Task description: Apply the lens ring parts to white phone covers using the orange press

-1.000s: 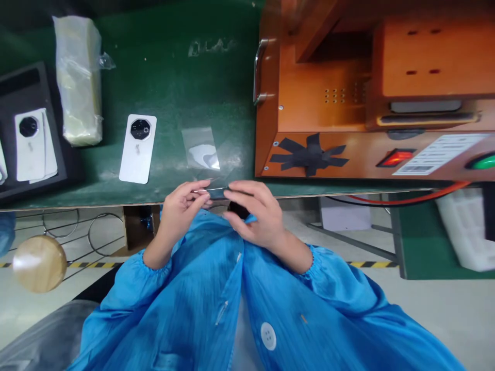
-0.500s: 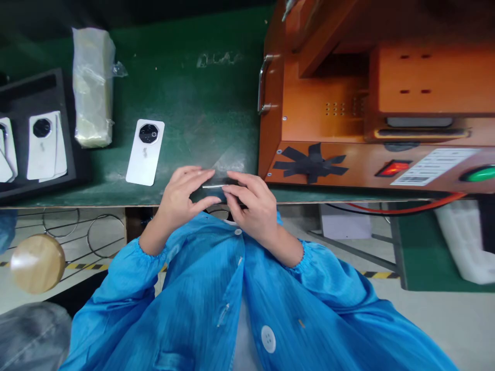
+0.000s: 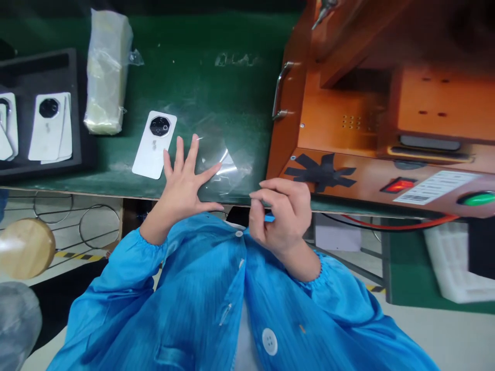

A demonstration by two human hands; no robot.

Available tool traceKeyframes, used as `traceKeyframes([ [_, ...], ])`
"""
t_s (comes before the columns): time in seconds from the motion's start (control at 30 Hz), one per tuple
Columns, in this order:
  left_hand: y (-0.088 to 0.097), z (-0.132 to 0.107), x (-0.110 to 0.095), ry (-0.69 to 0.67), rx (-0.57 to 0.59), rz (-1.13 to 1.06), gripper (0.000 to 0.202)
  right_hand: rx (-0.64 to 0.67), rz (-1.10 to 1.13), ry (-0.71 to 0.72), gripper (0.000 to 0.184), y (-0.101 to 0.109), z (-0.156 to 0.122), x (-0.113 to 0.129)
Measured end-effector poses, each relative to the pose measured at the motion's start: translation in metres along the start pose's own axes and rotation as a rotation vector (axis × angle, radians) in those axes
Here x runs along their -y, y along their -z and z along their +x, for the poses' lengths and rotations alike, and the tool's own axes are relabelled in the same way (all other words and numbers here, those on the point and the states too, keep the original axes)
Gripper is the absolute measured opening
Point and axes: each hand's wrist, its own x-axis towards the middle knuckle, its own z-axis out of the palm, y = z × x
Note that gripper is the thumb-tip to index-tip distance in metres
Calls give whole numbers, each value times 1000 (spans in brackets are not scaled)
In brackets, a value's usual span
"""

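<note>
My left hand [image 3: 184,180] is open, fingers spread wide over the front of the green table [image 3: 201,98]. Its index fingertip reaches a clear, shiny film [image 3: 224,162] lying on the table; whether it presses on the film I cannot tell. Just left of these fingers lies a white phone back cover [image 3: 152,149] with a round black camera area. My right hand [image 3: 282,214] is raised at the table's front edge, thumb and fingers closed in a pinch. What it holds, if anything, is too small to make out.
An orange machine [image 3: 288,118] with a metal handle, black tape, a lit red switch and a green button fills the right. At the left, a black tray [image 3: 73,113] holds several white covers [image 3: 48,134]. A plastic-wrapped block [image 3: 106,72] stands beside it.
My hands have moved apart from a thin, dark piece between them. The left has spread its fingers; the right has shifted right, pinched. The film shows more plainly. The view has turned slightly.
</note>
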Motion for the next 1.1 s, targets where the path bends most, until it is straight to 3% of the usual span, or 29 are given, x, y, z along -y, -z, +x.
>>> traceKeyframes([
  [0.13,3,-10,7,43,-103,-12,113,172,7,-46,13,1,14,5],
  [0.2,7,-17,6,72,-193,-33,106,246,-15,-42,16,-5,17,5],
  [0.3,12,-25,-9,85,-303,-177,66,325,-39,-1,20,-15,20,4],
  [0.4,14,-28,-29,113,-275,-368,21,398,7,65,21,-22,20,5],
  [0.47,14,-28,-36,184,-284,-466,10,379,102,45,21,-26,20,5],
  [0.57,14,-29,-33,368,-395,-696,11,274,284,-166,27,-31,21,4],
  [0.67,15,-32,-26,511,-482,-893,16,315,459,-375,21,-40,25,5],
  [0.83,11,-39,-27,555,-539,-951,19,389,656,-514,22,-60,33,19],
  [0.93,16,-43,-12,477,-524,-856,21,366,645,-491,21,-66,39,24],
  [1.03,29,-46,24,382,-500,-379,31,325,535,-432,20,-67,50,24],
  [1.1,34,-51,49,313,-414,-57,39,323,469,-406,19,-71,62,21],
])
